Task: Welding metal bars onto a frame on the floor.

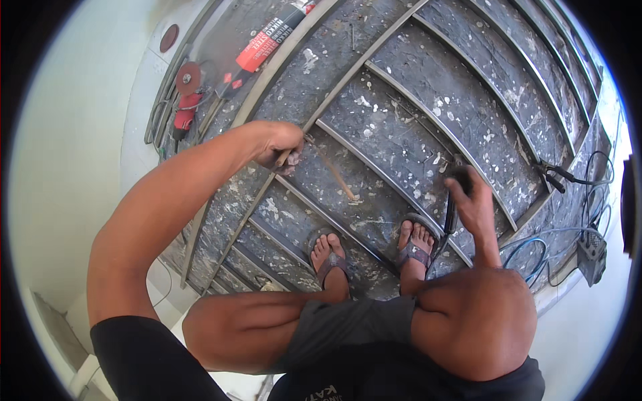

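Note:
My left hand [284,144] is closed at the frame bar, fingers round a short tan stick [283,158] that looks wooden; the rest of it is hidden in my fist. Just to its right, a thin brown stick [338,178] slants down over the floor. My right hand [475,200] grips a black welding electrode holder [451,212], its cable running down beside my right foot. A thin rod [421,121] reaches up and left from near the holder's top. Both hands are over a metal bar frame [364,160] lying on the floor.
A red angle grinder [186,110] lies far left, beside a red and black electrode packet [264,43]. An earth clamp [554,174] bites the frame at right. Blue cables [535,257] and a dark grey box [592,255] lie beyond. My sandalled feet [331,257] stand between bars.

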Available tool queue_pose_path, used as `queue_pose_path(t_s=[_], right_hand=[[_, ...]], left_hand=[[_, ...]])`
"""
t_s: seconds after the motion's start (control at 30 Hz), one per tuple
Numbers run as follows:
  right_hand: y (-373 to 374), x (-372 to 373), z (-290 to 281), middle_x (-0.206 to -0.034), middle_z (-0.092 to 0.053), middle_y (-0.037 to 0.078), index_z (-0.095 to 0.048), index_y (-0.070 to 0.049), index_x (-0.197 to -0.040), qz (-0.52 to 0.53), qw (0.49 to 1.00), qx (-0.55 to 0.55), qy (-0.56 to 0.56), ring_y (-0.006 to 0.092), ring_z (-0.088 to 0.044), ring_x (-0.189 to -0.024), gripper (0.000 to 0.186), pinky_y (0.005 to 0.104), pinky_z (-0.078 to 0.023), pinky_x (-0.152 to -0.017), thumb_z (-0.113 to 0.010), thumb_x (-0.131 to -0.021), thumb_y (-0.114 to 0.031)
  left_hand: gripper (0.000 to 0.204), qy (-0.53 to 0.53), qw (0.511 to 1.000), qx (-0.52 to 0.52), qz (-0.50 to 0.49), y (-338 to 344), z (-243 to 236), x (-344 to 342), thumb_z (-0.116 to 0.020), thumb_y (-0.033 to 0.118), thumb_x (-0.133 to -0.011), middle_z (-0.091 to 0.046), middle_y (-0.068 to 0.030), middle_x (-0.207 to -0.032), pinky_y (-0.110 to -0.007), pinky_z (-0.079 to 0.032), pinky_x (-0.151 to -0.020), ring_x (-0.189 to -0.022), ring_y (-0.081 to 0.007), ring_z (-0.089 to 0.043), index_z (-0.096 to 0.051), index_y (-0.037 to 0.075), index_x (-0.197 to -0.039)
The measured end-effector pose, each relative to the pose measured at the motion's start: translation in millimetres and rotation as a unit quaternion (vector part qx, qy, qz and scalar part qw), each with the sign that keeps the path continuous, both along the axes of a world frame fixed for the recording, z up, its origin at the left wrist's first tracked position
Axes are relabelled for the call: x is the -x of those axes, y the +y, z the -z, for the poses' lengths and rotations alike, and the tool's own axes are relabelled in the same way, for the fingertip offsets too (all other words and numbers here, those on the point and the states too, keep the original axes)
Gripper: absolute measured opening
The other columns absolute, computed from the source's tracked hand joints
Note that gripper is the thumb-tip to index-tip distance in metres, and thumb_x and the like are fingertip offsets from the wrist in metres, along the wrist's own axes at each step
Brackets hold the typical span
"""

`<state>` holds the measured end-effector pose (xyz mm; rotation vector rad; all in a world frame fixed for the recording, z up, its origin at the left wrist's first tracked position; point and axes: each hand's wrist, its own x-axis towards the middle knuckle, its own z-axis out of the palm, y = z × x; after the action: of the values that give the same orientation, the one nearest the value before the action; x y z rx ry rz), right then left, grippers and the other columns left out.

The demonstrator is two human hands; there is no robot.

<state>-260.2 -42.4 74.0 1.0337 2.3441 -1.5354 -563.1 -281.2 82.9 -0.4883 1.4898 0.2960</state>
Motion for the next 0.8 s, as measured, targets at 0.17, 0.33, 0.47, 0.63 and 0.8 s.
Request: queue_pose_path(t_s=[0.17, 0.33, 0.47, 0.63, 0.8], right_hand=[[19, -51, 10, -0.081, -0.064, 0.017, -0.059, 0.002, -0.094, 0.115, 0.983, -0.129, -0.069, 0.025, -0.062, -0.071, 0.024, 0.0343, -0.048, -0.069, -0.065, -0.085, -0.019], [10, -77, 35, -0.084, -0.063, 0.02, -0.059, 0.003, -0.093, 0.04, 0.961, -0.255, -0.094, 0.0381, -0.06, -0.076, 0.03, 0.0426, -0.047, -0.071, -0.061, -0.087, -0.026], [18, -70, 44, -0.079, -0.061, 0.014, -0.061, 0.002, -0.095, 0.126, 0.987, -0.037, -0.09, 0.0264, -0.058, -0.065, 0.037, 0.0361, -0.046, -0.062, -0.056, -0.091, -0.034], [22, -40, 32, -0.073, -0.059, 0.006, -0.062, 0.002, -0.096, 0.141, 0.968, 0.148, -0.147, 0.0132, -0.056, -0.062, 0.042, 0.0271, -0.045, -0.056, -0.062, -0.087, -0.039], [20, -28, 31, -0.093, -0.065, 0.021, -0.057, 0.007, -0.109, -0.022, 0.97, -0.079, -0.228, 0.0299, -0.062, -0.088, 0.057, 0.0367, -0.047, -0.081, -0.071, -0.077, -0.038]], left_hand=[[0.021, 0.043, 0.995, 0.034, -0.085, 5, 3, -15, -0.053, 0.015, -0.085, -0.033, 0.0045, -0.053, -0.023, -0.029, -0.035, -0.038, -0.0062, -0.03, -0.04, 0.011, -0.068], [0.023, 0.051, 0.989, 0.002, -0.141, -3, 7, -21, -0.056, 0.0, -0.077, -0.032, 0.0028, -0.051, -0.023, -0.027, -0.034, -0.037, -0.008, -0.028, -0.04, 0.011, -0.067], [0.023, 0.08, 0.982, -0.012, -0.173, -6, 9, -27, -0.054, -0.004, -0.075, -0.034, 0.0002, -0.051, -0.025, -0.027, -0.033, -0.037, -0.0098, -0.03, -0.039, 0.009, -0.063], [0.023, 0.134, 0.978, 0.014, -0.157, -6, 10, -36, -0.056, -0.007, -0.073, -0.033, -0.0006, -0.052, -0.027, -0.025, -0.036, -0.038, -0.0108, -0.03, -0.04, 0.007, -0.064], [0.019, 0.111, 0.981, -0.012, -0.158, -8, 11, -32, -0.053, -0.004, -0.075, -0.039, -0.0046, -0.052, -0.025, -0.029, -0.031, -0.037, -0.0117, -0.035, -0.042, 0.004, -0.062]])
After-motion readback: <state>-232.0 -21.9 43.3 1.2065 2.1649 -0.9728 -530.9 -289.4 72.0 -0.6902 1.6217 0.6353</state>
